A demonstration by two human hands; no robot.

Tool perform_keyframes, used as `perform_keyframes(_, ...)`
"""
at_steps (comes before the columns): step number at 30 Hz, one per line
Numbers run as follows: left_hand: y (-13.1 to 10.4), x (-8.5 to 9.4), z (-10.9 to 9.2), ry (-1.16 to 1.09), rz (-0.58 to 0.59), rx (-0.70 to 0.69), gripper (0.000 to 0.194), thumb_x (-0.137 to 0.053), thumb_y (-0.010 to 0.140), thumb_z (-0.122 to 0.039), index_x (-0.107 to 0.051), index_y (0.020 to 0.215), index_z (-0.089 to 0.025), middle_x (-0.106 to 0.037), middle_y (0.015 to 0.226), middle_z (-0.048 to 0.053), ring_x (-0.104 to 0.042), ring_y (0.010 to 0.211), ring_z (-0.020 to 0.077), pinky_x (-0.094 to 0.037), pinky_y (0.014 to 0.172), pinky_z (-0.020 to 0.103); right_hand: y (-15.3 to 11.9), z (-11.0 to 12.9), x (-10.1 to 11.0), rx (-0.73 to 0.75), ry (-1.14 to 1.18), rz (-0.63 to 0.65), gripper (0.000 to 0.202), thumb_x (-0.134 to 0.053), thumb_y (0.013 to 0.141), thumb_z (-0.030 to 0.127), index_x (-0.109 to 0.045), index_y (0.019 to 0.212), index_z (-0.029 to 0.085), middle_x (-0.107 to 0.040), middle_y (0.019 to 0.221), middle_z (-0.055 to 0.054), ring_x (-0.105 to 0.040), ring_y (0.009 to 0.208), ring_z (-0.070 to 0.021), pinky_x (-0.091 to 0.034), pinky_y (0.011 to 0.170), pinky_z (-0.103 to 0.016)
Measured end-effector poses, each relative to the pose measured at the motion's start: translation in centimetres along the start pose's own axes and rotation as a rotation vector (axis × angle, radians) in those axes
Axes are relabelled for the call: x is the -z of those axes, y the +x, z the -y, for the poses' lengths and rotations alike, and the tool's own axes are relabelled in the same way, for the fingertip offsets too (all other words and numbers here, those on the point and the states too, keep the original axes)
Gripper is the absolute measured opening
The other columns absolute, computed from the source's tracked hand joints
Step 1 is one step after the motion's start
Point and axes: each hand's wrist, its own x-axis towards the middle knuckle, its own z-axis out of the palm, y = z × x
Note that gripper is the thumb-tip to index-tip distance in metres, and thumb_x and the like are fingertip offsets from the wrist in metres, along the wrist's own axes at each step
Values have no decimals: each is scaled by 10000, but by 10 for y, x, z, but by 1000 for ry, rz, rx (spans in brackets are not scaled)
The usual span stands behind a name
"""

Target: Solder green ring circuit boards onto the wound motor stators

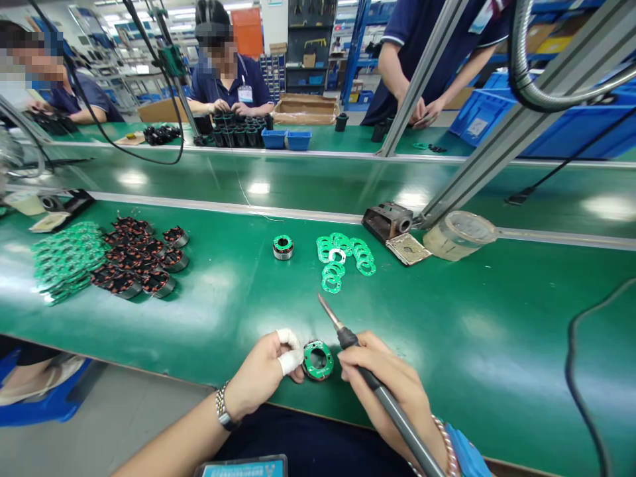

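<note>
– Left hand (261,371) is pinching what?
– Coil ring (318,374), by its left side, near the table's (258,311) front edge. Right hand (403,384) is gripping the soldering iron (390,404).
– Handling?
– Probably feeling dense, stiff; green face looking fragile. Hold the rim.

Iron (392,409): rear end cut off by bottom edge, middle partly covered by right hand (411,397). Stator (330,361): print on top too small to read (side mostly hidden beneath). Card (243,468): lower part lost below. Cable (571,344): both ends out of view.
</note>
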Motion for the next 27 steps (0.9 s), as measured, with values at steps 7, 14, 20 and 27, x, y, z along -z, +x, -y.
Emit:
perform_keyframes(7,0,1,2,30,1,-9,176,-569,733,-280,-473,633,-172,-570,509,-17,-559,508,122,-424,568,236,-5,10,19,37,29,80,270,-499,768,42,-605,968,190,-538,593,-14,-501,539,-150,-450,506,-284)
perform_keyframes(14,1,2,4,28,0,-17,173,-571,735,-281,-483,638,-169,-568,513,-20,-559,510,121,-420,571,239,-7,11,17,3,51,128,242,-477,777,49,-606,935,181,-498,547,-8,-476,507,-153,-423,465,-289)
perform_keyframes(20,0,1,2,18,-7,-21,179,-573,734,-285,-486,628,-170,-570,508,-21,-559,504,117,-423,565,238,-8,11,16,3,55,130,235,-482,778,59,-614,930,181,-505,542,-5,-474,496,-150,-424,468,-285)
perform_keyframes(27,1,1,4,1,-14,-7,181,-586,731,-286,-492,632,-168,-574,502,-21,-565,502,118,-422,556,235,-7,11,20,5,45,123,237,-481,785,59,-616,937,179,-497,546,-7,-481,506,-152,-435,475,-289)
